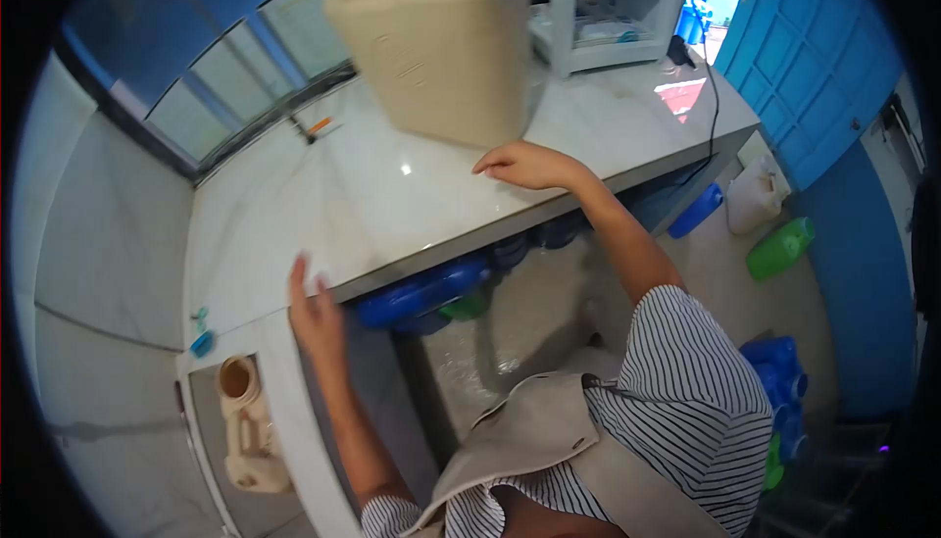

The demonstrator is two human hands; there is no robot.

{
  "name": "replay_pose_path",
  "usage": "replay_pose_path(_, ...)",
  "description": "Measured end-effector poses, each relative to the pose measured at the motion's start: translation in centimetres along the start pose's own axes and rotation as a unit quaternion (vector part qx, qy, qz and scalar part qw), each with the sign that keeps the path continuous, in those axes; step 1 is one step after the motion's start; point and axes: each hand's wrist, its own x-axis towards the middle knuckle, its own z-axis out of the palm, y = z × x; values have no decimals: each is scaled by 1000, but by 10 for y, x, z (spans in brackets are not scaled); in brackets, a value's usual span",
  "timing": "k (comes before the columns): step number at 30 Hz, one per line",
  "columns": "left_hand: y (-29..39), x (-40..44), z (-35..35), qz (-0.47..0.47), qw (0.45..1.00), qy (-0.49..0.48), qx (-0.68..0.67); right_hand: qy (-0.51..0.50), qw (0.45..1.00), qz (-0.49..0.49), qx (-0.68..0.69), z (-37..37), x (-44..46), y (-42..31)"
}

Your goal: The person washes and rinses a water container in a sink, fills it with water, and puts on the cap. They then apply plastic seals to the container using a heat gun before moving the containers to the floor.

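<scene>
My right hand (529,165) is over the white counter (343,200), just below the bottom edge of a large beige jerrycan (441,58). Its fingers are loosely bent and I see nothing in them. The jerrycan stands on the counter, its top cut off by the view's edge. My left hand (316,317) is raised at the counter's front left corner, slightly blurred, fingers apart and holding nothing. Below it to the left, a smaller beige jerrycan (257,440) with an uncapped mouth sits in a recess. A small blue piece (202,344) lies near that recess.
A white shelf unit (613,24) stands on the counter's far side, with a black cable (714,107) hanging beside it. A tap (304,128) with an orange part is at the back. Blue containers (421,293) sit under the counter. A green container (779,249) and a white one (755,195) are right.
</scene>
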Motion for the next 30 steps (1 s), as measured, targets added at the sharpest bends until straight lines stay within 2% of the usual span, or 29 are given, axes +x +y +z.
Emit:
replay_pose_path(1, 48, 10, 64, 26, 998, -41, -40, 42, 998, 42, 23, -31, -20, 31)
replay_pose_path(2, 83, 19, 126, 99, 990, -84, -55, 86, 992, 83, 51, -58, -32, 61)
replay_pose_path(3, 118, 26, 188, 109, 980, -125, -107, 85, 992, 80, 43, -92, -39, 93)
replay_pose_path(5, 177, 42, 288, 109, 962, -198, -152, 151, 978, 125, 67, -114, -60, 151)
replay_pose_path(6, 188, 51, 326, 110, 961, -204, -152, 169, 975, 95, 108, -129, -63, 176)
replay_pose_path(9, 226, 79, 417, 87, 960, -207, -165, 160, 975, 121, 96, -189, -82, 231)
replay_pose_path(10, 234, 87, 429, 69, 957, -221, -177, 235, 966, 72, 77, -204, -79, 275)
replay_pose_path(11, 240, 94, 438, 52, 953, -235, -185, 232, 967, 71, 80, -230, -76, 298)
replay_pose_path(13, 251, 103, 452, 54, 953, -246, -170, 336, 925, 160, -78, -273, -66, 336)
replay_pose_path(14, 258, 106, 456, -5, 943, -268, -195, 336, 925, 159, -77, -289, -58, 349)
replay_pose_path(15, 264, 108, 462, -63, 930, -286, -221, 330, 920, 131, -163, -305, -48, 359)
replay_pose_path(16, 263, 107, 471, -63, 932, -281, -221, 322, 908, 100, -249, -319, -37, 366)
replay_pose_path(17, 262, 108, 478, -59, 932, -272, -234, 319, 909, 91, -250, -328, -24, 376)
replay_pose_path(19, 255, 104, 484, -60, 935, -254, -241, 246, 897, 184, -318, -333, 2, 391)
replay_pose_path(20, 258, 105, 482, -75, 932, -262, -240, 232, 893, 176, -342, -335, 10, 397)
replay_pose_path(23, 259, 109, 479, -108, 928, -253, -251, 183, 912, 209, -303, -337, 17, 413)
replay_pose_path(25, 253, 110, 477, -153, 921, -266, -239, 195, 908, 195, -317, -336, 19, 421)
replay_pose_path(26, 254, 111, 477, -153, 921, -266, -239, 235, 896, 183, -329, -336, 15, 415)
replay_pose_path(28, 256, 121, 479, -131, 935, -224, -241, 279, 880, 168, -345, -341, 6, 389)
replay_pose_path(30, 262, 131, 489, -148, 928, -187, -287, 289, 910, 102, -281, -338, -15, 338)
